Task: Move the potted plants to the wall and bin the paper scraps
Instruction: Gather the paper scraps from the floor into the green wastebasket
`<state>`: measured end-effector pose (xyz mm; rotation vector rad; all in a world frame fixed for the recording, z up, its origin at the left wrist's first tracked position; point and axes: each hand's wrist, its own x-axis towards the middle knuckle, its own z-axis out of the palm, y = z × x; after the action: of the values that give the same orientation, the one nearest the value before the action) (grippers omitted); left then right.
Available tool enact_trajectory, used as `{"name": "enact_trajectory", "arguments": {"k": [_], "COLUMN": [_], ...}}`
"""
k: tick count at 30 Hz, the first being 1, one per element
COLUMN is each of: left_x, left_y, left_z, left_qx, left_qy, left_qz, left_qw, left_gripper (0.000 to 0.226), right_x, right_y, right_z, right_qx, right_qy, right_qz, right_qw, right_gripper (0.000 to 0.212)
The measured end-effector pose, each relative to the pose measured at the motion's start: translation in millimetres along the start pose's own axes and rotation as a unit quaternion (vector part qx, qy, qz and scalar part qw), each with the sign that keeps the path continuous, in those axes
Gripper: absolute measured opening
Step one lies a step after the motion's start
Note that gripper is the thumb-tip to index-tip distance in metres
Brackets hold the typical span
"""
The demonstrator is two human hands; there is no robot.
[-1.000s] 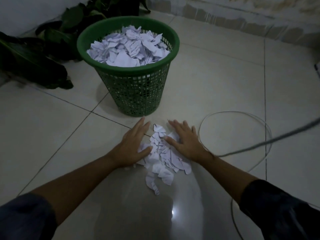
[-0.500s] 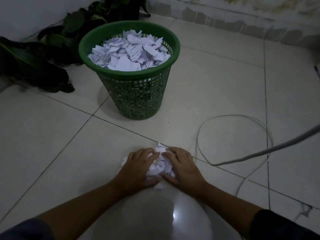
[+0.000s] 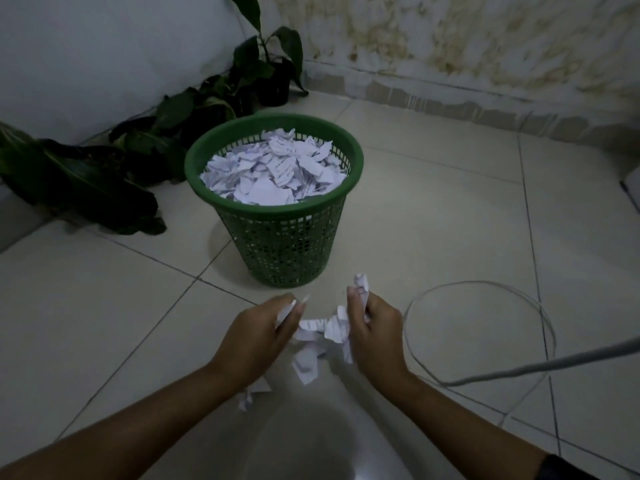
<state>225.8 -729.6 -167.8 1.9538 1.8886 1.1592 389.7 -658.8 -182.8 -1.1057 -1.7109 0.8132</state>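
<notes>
Head camera: the left hand (image 3: 258, 336) and right hand (image 3: 372, 329) each grip a bunch of paper scraps (image 3: 323, 332), held just above the floor (image 3: 433, 220) near the green bin (image 3: 277, 237). Loose bits may fall, since the bin looks nearly full. The plants (image 3: 145, 157) sit by the wall.

Dim room around me, pale glossy floor tiles (image 3: 433, 209) with dark grout lines, plain white wall (image 3: 104, 46) at left, stained, blotchy wall (image 3: 485, 39) ahead, thin cable (image 3: 540, 306) looped on the floor at right
</notes>
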Motion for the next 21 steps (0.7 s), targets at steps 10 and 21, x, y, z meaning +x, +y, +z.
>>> {"name": "enact_trajectory", "arguments": {"k": [10,21], "left_x": [112,191], "left_y": [63,10], "left_z": [-63,-71], "left_qx": [-0.119,0.184], "left_qy": [0.243,-0.012], "left_qz": [0.033,-0.228], "left_qw": [0.962,0.956], "left_gripper": [0.029,0.058], "right_x": [96,184], "right_y": [-109,-144], "right_z": [19,40], "right_qx": [0.162,0.125], "right_qy": [0.124,0.195], "right_qz": [-0.106,-0.114], "right_qw": [0.973,0.966], "right_gripper": [0.045,0.05]}}
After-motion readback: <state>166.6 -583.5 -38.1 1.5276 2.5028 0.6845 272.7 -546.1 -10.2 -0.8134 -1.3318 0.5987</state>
